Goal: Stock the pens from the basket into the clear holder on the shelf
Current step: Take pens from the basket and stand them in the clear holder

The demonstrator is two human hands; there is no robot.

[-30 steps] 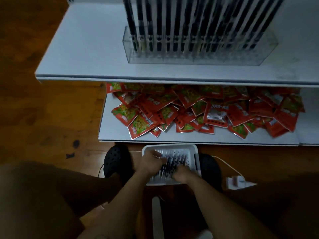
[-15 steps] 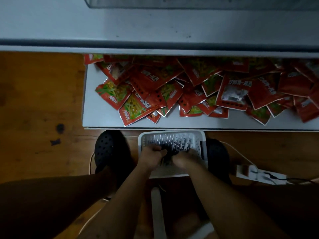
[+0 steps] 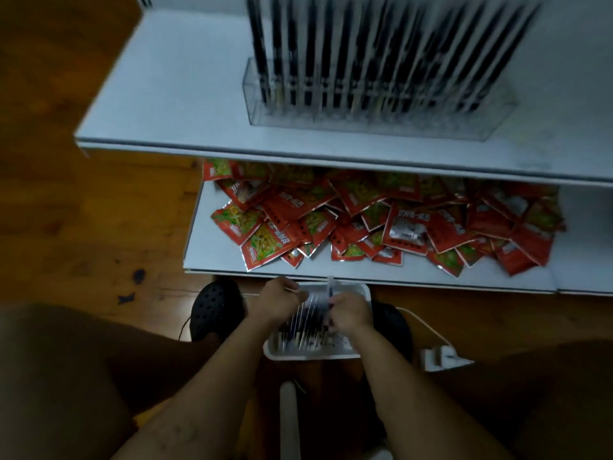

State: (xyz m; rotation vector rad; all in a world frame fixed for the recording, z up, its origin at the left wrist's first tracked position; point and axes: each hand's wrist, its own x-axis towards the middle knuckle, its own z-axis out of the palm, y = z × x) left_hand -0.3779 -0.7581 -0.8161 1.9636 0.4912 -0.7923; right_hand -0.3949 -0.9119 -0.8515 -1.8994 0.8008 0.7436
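Wooden floor [image 3: 83,227], white upper shelf [image 3: 172,104], red packets [image 3: 381,224] on lower shelf [image 3: 212,260]

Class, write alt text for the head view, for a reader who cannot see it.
Right hand grips a pen above a white basket of pens on the floor, left hand curled beside it. Above, a clear holder of dark pens stands on a white shelf, red packets below.

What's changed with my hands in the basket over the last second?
The right hand has closed on a pen and tipped it up, its end now poking past the far rim of the basket. The left hand has curled too, maybe pinching something thin; blur hides what. Both hands stay over the basket; the clear holder and snack packets haven't moved.
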